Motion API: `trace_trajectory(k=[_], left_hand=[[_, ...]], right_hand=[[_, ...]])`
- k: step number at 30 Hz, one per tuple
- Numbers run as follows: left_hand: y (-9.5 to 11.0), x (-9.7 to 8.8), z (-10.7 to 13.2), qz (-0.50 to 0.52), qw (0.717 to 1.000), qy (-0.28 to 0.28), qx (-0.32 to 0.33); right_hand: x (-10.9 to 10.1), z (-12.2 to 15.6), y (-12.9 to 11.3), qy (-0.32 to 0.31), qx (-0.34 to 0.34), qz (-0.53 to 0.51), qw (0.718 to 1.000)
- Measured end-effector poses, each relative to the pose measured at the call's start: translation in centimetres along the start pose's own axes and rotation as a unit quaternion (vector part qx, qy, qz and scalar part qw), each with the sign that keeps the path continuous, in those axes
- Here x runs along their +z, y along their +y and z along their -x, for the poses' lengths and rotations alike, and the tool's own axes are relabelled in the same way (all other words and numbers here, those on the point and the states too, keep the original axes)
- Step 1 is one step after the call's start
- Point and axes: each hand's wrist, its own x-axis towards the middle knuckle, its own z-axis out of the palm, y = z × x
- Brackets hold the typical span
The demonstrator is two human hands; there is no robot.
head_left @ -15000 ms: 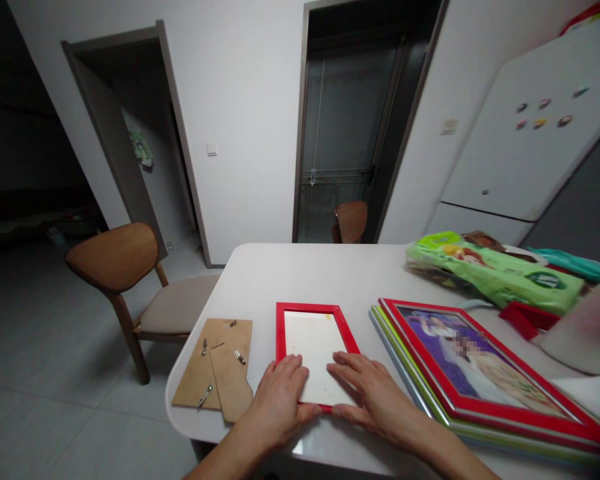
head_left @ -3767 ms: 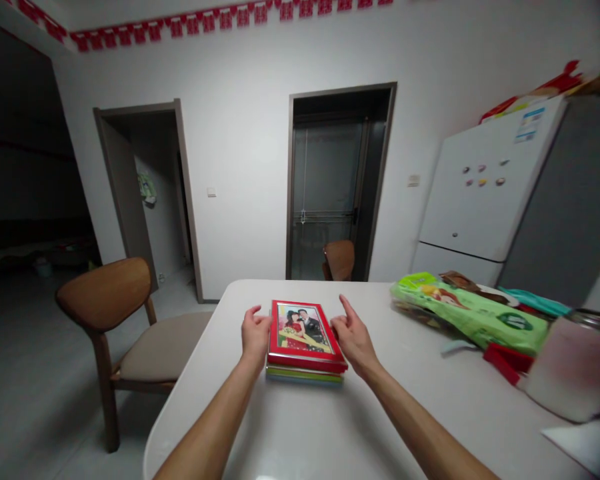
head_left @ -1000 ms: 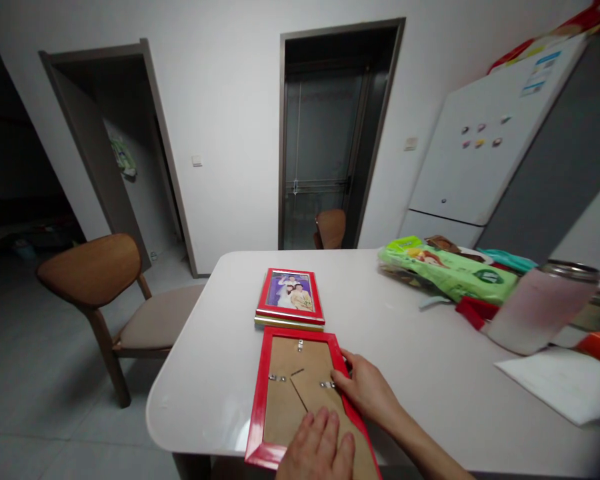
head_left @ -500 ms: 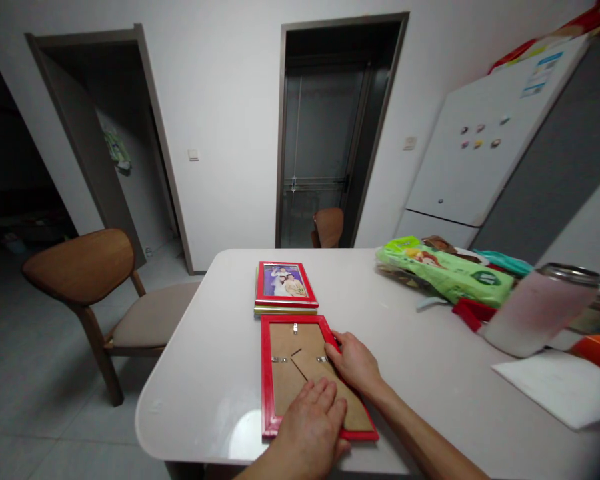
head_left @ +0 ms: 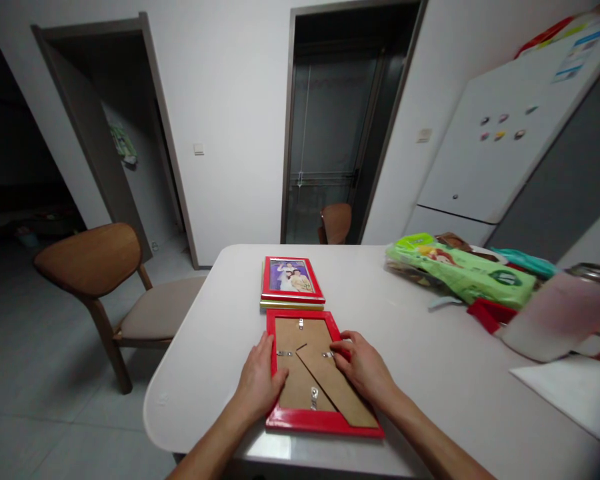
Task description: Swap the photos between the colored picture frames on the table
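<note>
A red picture frame [head_left: 325,421] lies face down near the table's front edge, its brown backing board [head_left: 300,380] showing small metal clips and a slanted stand flap [head_left: 333,383]. On its left edge, my left hand [head_left: 260,379] has closed, thumb over the board and fingers along the outer side. My right hand [head_left: 365,365] grips the opposite edge, fingers curled over the rim beside the right clip. Just beyond, a red-framed photo [head_left: 291,277] lies face up on top of a gold-edged frame [head_left: 290,306].
To the right are a green pack [head_left: 465,267], a pink-white tumbler [head_left: 560,317], a red item [head_left: 490,315] and a white sheet [head_left: 565,393]. A wooden chair [head_left: 93,260] stands left of the white table [head_left: 195,400]. Behind is a fridge [head_left: 495,153].
My left hand has moved from the lower part of the backing board to the frame's left edge, uncovering the bottom clip. My right hand stays on the right edge. The view has shifted slightly.
</note>
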Motion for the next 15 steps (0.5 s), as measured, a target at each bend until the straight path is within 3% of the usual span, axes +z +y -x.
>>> trace_trajectory(k=[8, 12, 15], left_hand=[[0.2, 0.0, 0.3, 0.021, 1.000, 0.011, 0.014], [-0.1, 0.2, 0.3, 0.024, 0.999, 0.016, 0.021], [-0.1, 0.2, 0.3, 0.000, 1.000, 0.014, 0.027]], right_hand=[[0.3, -0.2, -0.3, 0.012, 0.013, 0.034, 0.999], [-0.3, 1.5, -1.3, 0.027, -0.077, 0.002, 0.997], [-0.9, 2.7, -2.8, -0.061, -0.168, -0.040, 0.983]])
